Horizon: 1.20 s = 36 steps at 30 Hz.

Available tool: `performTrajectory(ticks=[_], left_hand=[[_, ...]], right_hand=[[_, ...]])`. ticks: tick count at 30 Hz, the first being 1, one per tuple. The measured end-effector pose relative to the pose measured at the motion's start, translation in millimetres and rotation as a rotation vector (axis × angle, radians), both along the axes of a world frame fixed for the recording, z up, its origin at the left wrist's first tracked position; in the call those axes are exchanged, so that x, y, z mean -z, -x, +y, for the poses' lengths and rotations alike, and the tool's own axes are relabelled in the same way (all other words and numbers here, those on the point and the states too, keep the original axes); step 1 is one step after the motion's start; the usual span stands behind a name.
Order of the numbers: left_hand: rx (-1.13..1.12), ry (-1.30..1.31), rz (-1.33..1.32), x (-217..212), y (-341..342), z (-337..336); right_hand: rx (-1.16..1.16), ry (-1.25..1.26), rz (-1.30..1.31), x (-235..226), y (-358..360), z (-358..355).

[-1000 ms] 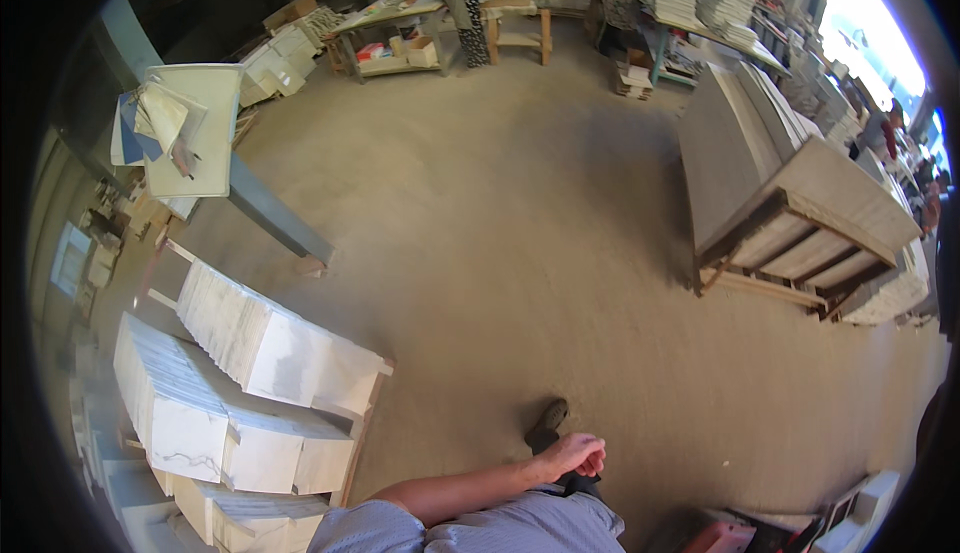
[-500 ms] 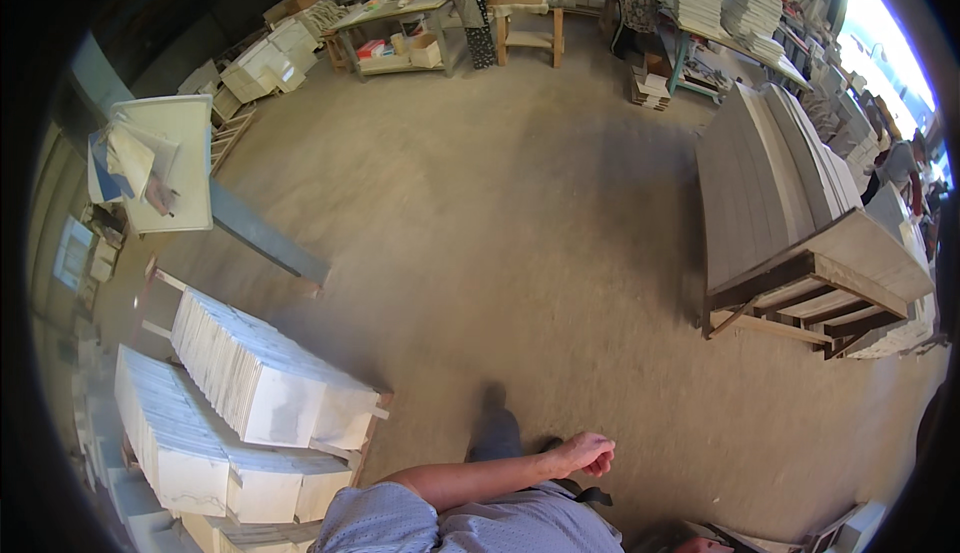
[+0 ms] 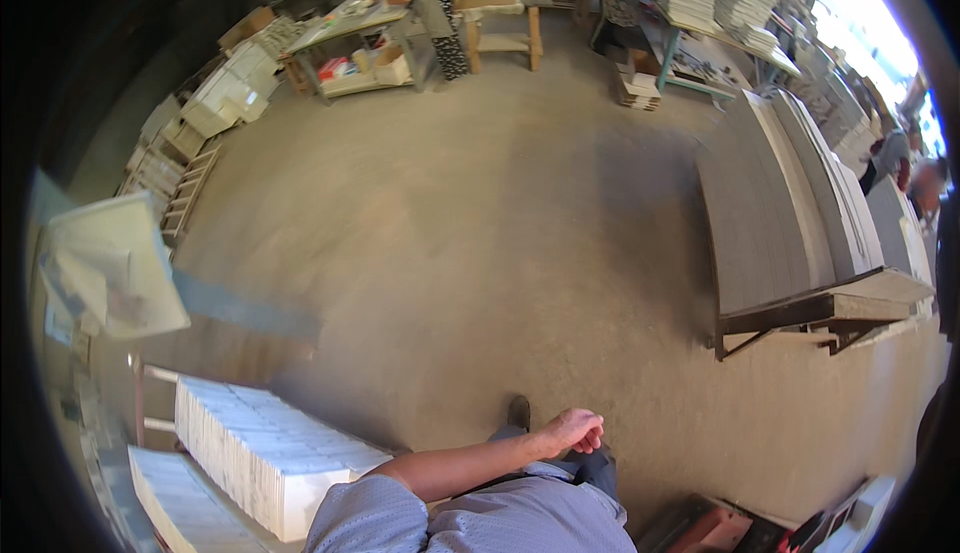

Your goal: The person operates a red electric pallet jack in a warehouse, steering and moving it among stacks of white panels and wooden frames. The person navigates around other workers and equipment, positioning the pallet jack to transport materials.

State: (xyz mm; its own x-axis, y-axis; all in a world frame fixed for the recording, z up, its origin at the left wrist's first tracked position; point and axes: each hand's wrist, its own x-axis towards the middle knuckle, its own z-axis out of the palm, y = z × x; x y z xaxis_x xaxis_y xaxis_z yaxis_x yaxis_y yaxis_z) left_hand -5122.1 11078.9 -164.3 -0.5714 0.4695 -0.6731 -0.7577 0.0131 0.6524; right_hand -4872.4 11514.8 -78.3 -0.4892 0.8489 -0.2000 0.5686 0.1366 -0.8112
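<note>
My left hand is held in front of my waist, its forearm crossing from the left. The fingers are curled in toward the palm, and nothing shows in them. It touches nothing and hangs above my dark trousers, with one shoe showing on the floor beyond. My right hand is out of view. Nearest on the left is a long row of white slabs standing on edge on a rack. A second row of white slabs lies closer to me.
On the right, large pale panels lean on a dark metal frame. A post-mounted white board stands left. Workbenches and two people are at the back, another person at the far right. Dark and red equipment sits at lower right.
The view has shifted forward and turned; the slab rows and white board have moved lower in the picture. My leading foot now shows. My left hand stays curled at my waist.
</note>
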Motion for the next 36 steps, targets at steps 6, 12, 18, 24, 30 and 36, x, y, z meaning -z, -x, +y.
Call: performTrajectory(ticks=[6, 12, 18, 24, 30, 36], left_hand=[[0.001, -0.001, -0.078, -22, 77, -25], [0.13, -0.04, -0.043, -34, 171, -33], [0.198, 0.011, 0.036, -40, 277, -80], [0.213, 0.032, -0.032, -41, 354, -126], [0.445, 0.025, -0.041, -39, 461, -177], [0.739, -0.002, 0.079, -70, 564, -218]], right_hand=[[0.163, 0.026, -0.009, -28, 7, -21], [0.373, 0.249, -0.024, -52, 89, -70], [0.391, 0.212, 0.028, -72, 218, -149], [0.393, 0.135, -0.037, -92, 297, -221], [0.358, -0.095, -0.156, -94, 384, -299], [0.361, -0.153, -0.262, -124, 464, -390]])
